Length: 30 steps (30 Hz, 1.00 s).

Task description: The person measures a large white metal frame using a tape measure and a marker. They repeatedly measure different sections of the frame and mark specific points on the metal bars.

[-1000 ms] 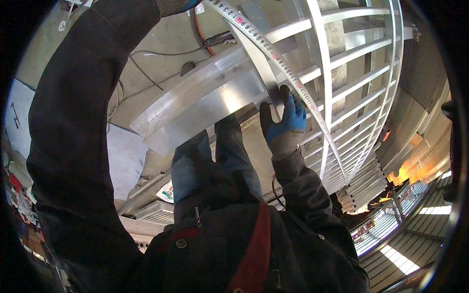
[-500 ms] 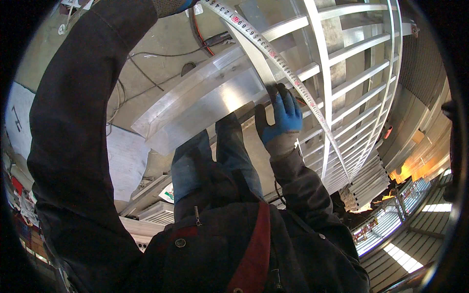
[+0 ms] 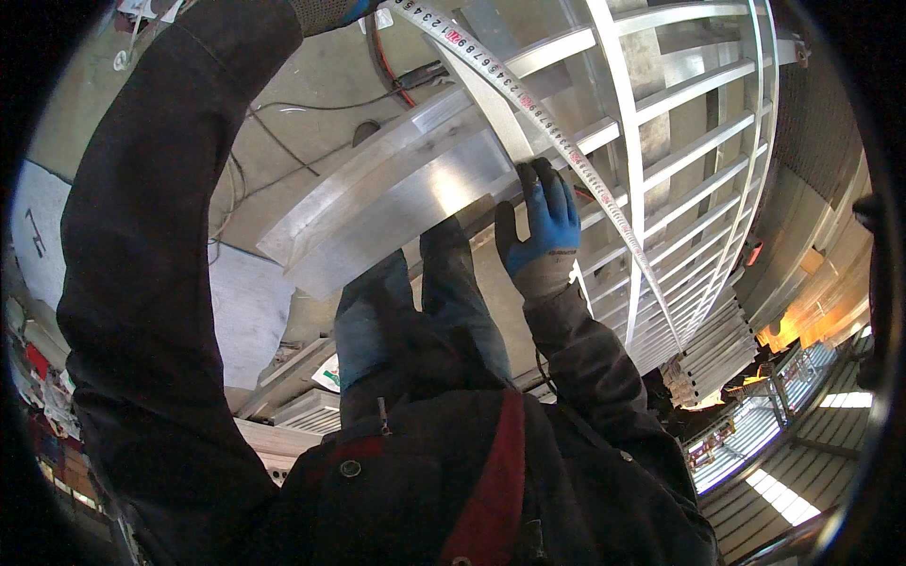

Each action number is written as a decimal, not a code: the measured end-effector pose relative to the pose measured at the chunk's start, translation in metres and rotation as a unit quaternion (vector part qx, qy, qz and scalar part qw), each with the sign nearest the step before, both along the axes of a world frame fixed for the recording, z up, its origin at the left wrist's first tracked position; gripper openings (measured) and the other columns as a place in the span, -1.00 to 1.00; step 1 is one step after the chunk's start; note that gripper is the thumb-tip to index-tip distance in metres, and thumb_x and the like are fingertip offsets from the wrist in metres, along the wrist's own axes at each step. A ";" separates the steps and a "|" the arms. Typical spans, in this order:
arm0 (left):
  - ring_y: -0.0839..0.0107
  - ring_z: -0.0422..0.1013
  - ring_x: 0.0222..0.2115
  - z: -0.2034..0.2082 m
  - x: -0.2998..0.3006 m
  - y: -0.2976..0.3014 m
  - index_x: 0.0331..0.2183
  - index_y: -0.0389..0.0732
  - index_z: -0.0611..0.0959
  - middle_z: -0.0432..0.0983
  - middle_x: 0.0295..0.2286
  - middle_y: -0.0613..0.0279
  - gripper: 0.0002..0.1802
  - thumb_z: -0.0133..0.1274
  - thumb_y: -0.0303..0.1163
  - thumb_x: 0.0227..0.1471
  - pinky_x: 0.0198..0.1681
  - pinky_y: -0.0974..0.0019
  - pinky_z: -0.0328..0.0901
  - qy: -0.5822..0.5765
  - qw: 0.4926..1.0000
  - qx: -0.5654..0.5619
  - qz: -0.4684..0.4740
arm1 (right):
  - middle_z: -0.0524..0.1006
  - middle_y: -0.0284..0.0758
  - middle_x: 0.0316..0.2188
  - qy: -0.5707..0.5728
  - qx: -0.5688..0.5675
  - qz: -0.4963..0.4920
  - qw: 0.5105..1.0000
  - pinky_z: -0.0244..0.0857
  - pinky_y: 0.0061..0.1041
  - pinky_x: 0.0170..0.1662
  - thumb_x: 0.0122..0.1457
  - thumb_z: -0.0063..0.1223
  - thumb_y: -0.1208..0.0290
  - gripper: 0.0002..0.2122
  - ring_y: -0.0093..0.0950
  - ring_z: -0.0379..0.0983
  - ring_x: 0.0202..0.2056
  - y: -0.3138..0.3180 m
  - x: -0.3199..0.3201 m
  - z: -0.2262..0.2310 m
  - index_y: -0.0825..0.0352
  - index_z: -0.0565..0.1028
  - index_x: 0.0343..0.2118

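A white tape measure blade (image 3: pixel 557 137) with black and red marks runs from the top edge down to the right, across a silver metal frame with several rungs (image 3: pixel 628 132). My right hand (image 3: pixel 545 231), in a blue and black glove, is beside the blade with its fingers stretched out. Its fingertips are at the lower end of a flat metal bar (image 3: pixel 486 99); I cannot tell whether they press on it. My left hand (image 3: pixel 347 11), also gloved, is at the top edge near the blade's upper end. Its fingers are cut off from view.
A long shiny metal channel (image 3: pixel 396 203) lies across in front of my legs. Dark cables (image 3: pixel 283 141) and a pale sheet (image 3: pixel 247 311) lie on the floor to the left. Stacked metal profiles (image 3: pixel 713 349) are at the right, beyond the frame.
My right hand's fingers look slightly straighter at the bar's end. The view has shifted a little, and the blade otherwise lies as before.
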<state>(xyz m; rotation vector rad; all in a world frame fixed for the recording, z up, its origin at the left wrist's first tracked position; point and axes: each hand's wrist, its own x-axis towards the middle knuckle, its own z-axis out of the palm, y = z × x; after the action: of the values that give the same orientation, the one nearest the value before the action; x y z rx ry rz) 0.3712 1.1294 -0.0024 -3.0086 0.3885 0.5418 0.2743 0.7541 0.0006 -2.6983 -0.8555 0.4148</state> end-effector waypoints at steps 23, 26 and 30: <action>0.00 0.50 -0.15 -0.019 0.000 0.022 -0.19 -0.07 0.68 0.59 -0.21 0.11 -0.72 0.09 -0.11 0.19 -0.02 0.03 0.35 -0.114 0.983 -0.105 -0.097 | 0.38 -0.11 0.24 0.013 -0.050 -0.013 0.999 0.12 -0.01 0.30 0.06 0.24 0.30 -0.41 -0.04 0.33 0.22 -0.001 -0.005 0.014 0.25 0.43 0.22; 0.01 0.51 -0.14 -0.026 -0.001 0.023 -0.17 -0.06 0.69 0.60 -0.19 0.12 -0.70 0.06 -0.10 0.21 0.07 0.02 0.31 -0.059 0.993 -0.093 -0.033 | 0.34 -0.19 0.27 0.020 -0.056 -0.036 0.998 0.09 0.07 0.31 0.08 0.24 0.24 -0.39 -0.12 0.23 0.29 -0.006 -0.010 0.014 0.19 0.40 0.24; 0.06 0.51 -0.11 -0.023 -0.001 0.019 -0.21 0.00 0.72 0.60 -0.20 0.18 -0.72 0.09 -0.08 0.17 0.04 -0.04 0.30 -0.099 0.990 -0.089 -0.054 | 0.40 -0.20 0.22 0.030 -0.024 -0.075 0.996 0.10 0.03 0.32 0.09 0.22 0.25 -0.45 -0.11 0.28 0.25 -0.024 -0.024 0.016 0.21 0.45 0.18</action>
<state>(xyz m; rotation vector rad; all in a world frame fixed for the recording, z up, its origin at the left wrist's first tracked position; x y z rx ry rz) 0.3707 1.1484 -0.0257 -3.1462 0.6108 0.2088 0.2505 0.7304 0.0168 -2.7549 -0.6305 0.4863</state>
